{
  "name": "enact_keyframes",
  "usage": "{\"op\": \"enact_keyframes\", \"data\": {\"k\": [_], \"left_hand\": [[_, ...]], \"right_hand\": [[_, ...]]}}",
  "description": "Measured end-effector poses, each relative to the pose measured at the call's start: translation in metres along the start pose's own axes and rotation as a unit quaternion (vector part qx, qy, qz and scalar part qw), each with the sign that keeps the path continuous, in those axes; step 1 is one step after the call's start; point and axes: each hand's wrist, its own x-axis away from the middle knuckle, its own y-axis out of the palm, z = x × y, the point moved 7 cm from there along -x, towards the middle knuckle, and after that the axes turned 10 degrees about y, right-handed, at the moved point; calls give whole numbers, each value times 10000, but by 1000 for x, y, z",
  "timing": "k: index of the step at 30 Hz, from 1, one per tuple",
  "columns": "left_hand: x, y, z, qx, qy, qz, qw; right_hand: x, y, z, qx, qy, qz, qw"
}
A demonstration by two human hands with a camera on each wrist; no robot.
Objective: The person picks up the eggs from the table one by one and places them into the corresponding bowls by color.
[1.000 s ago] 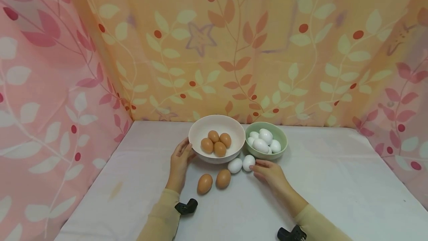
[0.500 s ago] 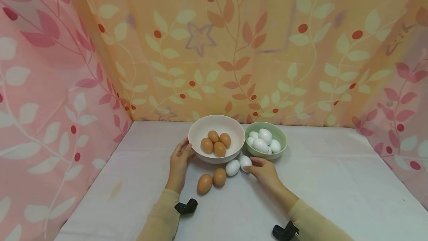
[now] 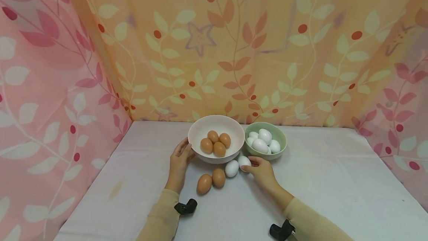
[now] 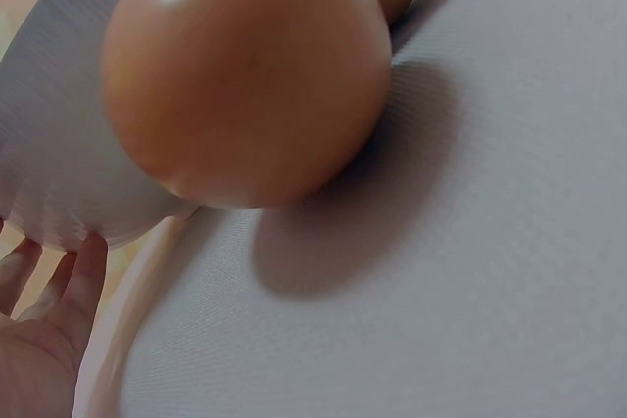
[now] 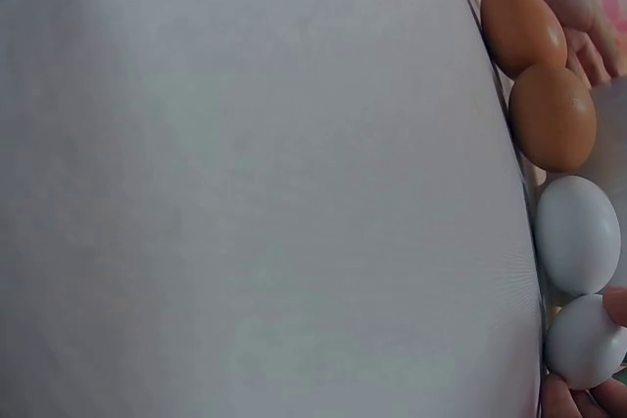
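Observation:
My left hand [image 3: 178, 163] rests on the left side of a white bowl [image 3: 194, 129] that holds several brown eggs [image 3: 219, 149]. In the left wrist view its fingers [image 4: 86, 276] lie against the bowl's outer wall. Between thumb and fingers, my right hand [image 3: 264, 174] pinches a white egg [image 3: 244, 162] on the table, in front of the bowls. A second white egg [image 3: 232, 169] lies just left of it, then two brown eggs [image 3: 219, 178], forming a slanting row. The right wrist view shows this row at its right edge, with the pinched egg lowest.
A green bowl [image 3: 283, 145] with several white eggs [image 3: 260, 145] stands close against the white bowl's right side. White cloth covers the table [image 3: 334, 181]. Patterned curtains [image 3: 207, 66] hang behind and at both sides.
My right hand has moved left with the white egg. The other white egg and the nearer brown egg have shifted left too, closing up the row. My left hand has stayed at the bowl.

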Motion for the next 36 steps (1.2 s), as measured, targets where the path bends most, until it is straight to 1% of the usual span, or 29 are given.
{"op": "enact_keyframes", "data": {"k": [2, 5, 9, 11, 16, 21, 28, 32, 36], "left_hand": [[0, 0, 0, -18, -6, 6, 10000], [1, 0, 0, -54, -5, 8, 10000], [1, 0, -1, -94, -23, 17, 10000], [1, 0, -1, -125, -36, -1, 9999], [3, 0, 0, -142, -51, -52, 9999], [2, 1, 2, -125, -14, -60, 9999], [0, 1, 2, -149, -58, -63, 9999], [0, 0, 1, -146, -81, -55, 9998], [1, 0, 0, -144, -74, -69, 9998]], "right_hand": [[0, 0, 0, 24, 53, 59, 10000], [0, -2, 0, 77, 22, 90, 9999], [-1, -5, 3, 140, 3, -22, 9999], [-1, -7, 6, 154, 60, -87, 9998], [8, -18, 5, 267, 181, -156, 9994], [20, -33, -6, 444, 157, -304, 9984], [38, -49, -26, 331, 106, -488, 9982], [41, -57, -35, 313, 106, -527, 9981], [40, -67, -42, 255, 111, -514, 9983]]}}
